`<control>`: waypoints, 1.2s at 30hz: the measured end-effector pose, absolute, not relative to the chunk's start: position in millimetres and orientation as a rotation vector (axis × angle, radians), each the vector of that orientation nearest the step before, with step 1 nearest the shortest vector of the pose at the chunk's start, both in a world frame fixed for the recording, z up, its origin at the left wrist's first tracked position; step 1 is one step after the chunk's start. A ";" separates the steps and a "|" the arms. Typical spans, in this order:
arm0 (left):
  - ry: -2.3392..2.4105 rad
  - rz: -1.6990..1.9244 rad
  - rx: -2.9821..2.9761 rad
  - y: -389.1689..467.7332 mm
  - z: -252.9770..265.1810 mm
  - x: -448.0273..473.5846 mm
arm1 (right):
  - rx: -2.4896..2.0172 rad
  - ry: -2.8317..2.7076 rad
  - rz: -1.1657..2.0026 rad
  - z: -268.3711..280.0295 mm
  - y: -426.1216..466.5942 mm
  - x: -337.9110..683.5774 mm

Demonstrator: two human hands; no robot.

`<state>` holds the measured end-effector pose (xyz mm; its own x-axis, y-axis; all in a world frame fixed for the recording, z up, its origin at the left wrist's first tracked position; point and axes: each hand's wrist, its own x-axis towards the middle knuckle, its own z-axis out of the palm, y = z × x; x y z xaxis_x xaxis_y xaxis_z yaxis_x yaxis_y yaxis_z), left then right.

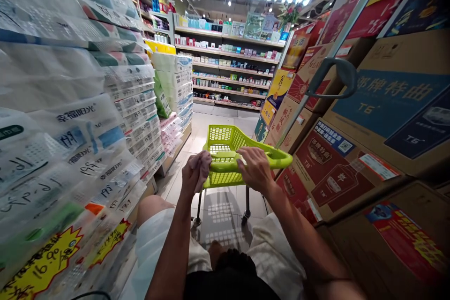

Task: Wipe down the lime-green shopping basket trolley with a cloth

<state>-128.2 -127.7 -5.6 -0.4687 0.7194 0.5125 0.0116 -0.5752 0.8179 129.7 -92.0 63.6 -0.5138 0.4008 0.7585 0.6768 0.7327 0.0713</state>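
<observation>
A lime-green plastic shopping cart [220, 178] stands right in front of me, its mesh basket on thin dark legs with small wheels. Fingers closed, my left hand [190, 173] holds a crumpled pale pink cloth [204, 168] against the left end of the cart's handle. My right hand [256, 168] is wrapped over the handle [225, 165] right of its middle, thumb toward the centre. Parts of the handle are hidden under the hand and the cloth. Through the mesh I see nothing inside the basket.
Stacked tissue packs [130, 103] line the left side, with yellow price signs [49, 262] low down. Cartons [386, 89] pile up on the right, beside a metal pole with a grey-blue handle [332, 77]. Shelves of cosmetics [228, 61] close off the tiled aisle [204, 119] ahead.
</observation>
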 end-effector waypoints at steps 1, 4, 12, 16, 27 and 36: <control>1.087 2.041 1.329 -129.6 -5.8 -126.3 | -0.816 -2.202 -0.420 62.0 -94.0 114.0; 1.056 1.804 1.551 -129.3 -6.2 -119.8 | -0.894 -2.279 -0.361 45.7 -92.3 83.3; 1.146 1.623 1.838 -61.1 -33.1 -109.5 | -0.850 -2.037 -0.403 12.5 -72.8 118.3; 1.380 1.564 1.731 -20.5 -47.6 -118.3 | -0.812 -1.988 -0.367 10.5 -63.9 141.3; 1.427 2.066 1.595 -53.0 -61.7 -21.9 | -0.781 -1.932 -0.359 3.4 -54.5 153.5; 1.583 1.980 0.994 -46.0 -135.1 -20.2 | -0.749 -1.904 -0.392 5.0 -59.5 154.9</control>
